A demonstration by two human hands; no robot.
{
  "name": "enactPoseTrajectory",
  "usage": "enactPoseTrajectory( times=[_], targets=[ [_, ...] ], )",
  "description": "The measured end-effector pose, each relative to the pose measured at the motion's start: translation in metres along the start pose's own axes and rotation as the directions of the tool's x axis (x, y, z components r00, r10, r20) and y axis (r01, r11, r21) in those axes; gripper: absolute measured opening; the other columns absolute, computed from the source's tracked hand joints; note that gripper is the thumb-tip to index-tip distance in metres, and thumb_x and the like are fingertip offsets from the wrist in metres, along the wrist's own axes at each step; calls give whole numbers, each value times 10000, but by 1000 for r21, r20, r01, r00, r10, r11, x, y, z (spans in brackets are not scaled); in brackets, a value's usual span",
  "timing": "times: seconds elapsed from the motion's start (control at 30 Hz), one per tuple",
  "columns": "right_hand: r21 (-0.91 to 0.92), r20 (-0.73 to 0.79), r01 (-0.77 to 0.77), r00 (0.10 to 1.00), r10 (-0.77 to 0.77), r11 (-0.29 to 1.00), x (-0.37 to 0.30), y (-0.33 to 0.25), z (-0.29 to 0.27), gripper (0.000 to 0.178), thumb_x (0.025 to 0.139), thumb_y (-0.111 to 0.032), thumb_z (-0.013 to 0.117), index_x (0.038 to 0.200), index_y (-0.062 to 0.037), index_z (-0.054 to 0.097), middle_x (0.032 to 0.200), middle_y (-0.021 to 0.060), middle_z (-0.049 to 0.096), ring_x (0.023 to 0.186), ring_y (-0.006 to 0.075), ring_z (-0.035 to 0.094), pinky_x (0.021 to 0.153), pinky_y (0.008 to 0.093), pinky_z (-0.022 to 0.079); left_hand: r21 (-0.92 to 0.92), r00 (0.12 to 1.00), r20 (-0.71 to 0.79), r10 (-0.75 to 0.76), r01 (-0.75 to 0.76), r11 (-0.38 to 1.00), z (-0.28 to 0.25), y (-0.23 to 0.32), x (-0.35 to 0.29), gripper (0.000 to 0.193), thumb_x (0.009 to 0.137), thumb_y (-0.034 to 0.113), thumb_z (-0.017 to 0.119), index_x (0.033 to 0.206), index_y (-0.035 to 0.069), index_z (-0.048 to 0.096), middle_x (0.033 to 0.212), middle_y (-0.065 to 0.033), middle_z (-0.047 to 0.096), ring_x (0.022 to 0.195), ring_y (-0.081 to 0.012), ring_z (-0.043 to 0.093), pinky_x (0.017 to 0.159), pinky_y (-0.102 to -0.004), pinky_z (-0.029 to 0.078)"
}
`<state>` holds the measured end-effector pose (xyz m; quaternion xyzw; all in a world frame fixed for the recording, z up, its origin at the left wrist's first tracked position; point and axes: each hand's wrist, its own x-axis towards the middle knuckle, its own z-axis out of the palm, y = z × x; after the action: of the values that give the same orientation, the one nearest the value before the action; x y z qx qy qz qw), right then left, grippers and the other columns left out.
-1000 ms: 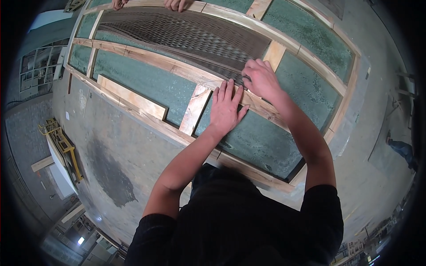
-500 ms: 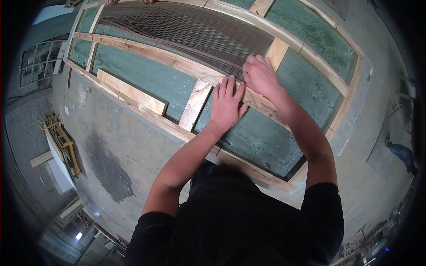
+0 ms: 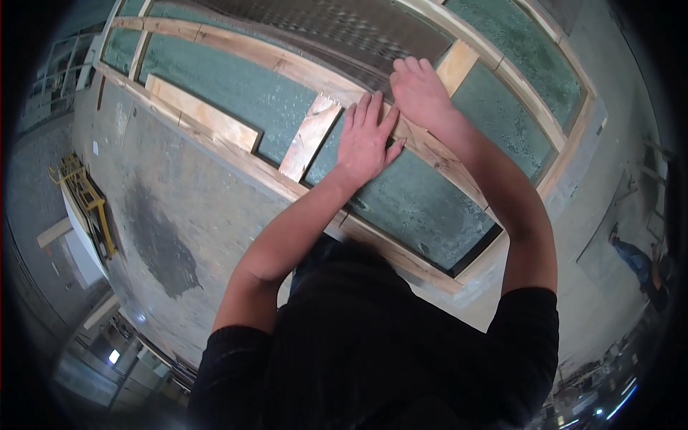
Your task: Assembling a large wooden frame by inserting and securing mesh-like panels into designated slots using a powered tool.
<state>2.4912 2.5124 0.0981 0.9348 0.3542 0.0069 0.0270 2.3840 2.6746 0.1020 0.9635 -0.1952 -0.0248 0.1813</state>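
A small white bit (image 3: 95, 147) on the grey floor (image 3: 222, 215) is too tiny to make out. There's a big dark patch (image 3: 161, 240) too. A wood frame (image 3: 311, 136) sits over green sheet (image 3: 215, 79). The left hand (image 3: 362, 147) lies on a wood bar (image 3: 304, 72), fingers spread, gripping nothing. The right hand (image 3: 421, 93) curls its fingers by the brown mesh (image 3: 330, 36); I can't tell if they grip it. The top edge cuts off the mesh, between two bars

Wooden frame (image 3: 310, 136) and brown mesh (image 3: 351, 36) higher in view, co-worker's hands out of sight
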Motion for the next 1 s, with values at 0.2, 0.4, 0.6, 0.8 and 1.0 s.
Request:
enactPoseTrajectory(
  times=[0.2,0.4,0.6,0.8,1.0],
  targets=[
    [142,-96,52,995,-39,988,-7,6,8,214,779,-209,770,908,-63,682,1043,88,575,1068,276,550,903,392,437,-41,1000,-21,-10,9,999,5,1,-2,687,927,425,704,1499,80,539,1570,-260,439,1476,-436,382,1220,-568,307],
    [93,-116,51,992,-40,994,-3,4,4,131,878,-168,604,903,-87,704,1006,71,592,1041,248,567,892,371,428,-42,999,-42,6,-7,999,3,-6,-3,691,920,424,713,1499,88,543,1569,-252,446,1469,-434,390,1204,-568,326],
    [205,-100,24,995,-3,978,-4,4,6,236,762,-157,744,951,-48,654,1082,126,567,1090,305,552,907,424,440,-34,999,-39,20,-22,999,2,-8,-1,689,887,428,735,1453,73,567,1558,-269,448,1427,-453,429,1177,-577,354],
    [309,-139,-55,985,102,949,-17,-2,1,195,781,-105,712,954,-42,648,1111,122,589,1098,334,564,936,459,445,-33,999,-33,38,-39,999,-3,-6,-7,711,915,462,703,1477,60,538,1565,-253,450,1467,-435,380,1200,-563,323],
    [349,-208,-147,951,229,926,-24,-26,-8,135,808,-73,696,939,-92,673,1049,89,602,1061,306,581,913,450,445,-73,999,-28,47,-49,996,-7,-18,-11,696,919,449,699,1464,46,540,1571,-233,451,1480,-419,378,1208,-553,326]
  ],
)
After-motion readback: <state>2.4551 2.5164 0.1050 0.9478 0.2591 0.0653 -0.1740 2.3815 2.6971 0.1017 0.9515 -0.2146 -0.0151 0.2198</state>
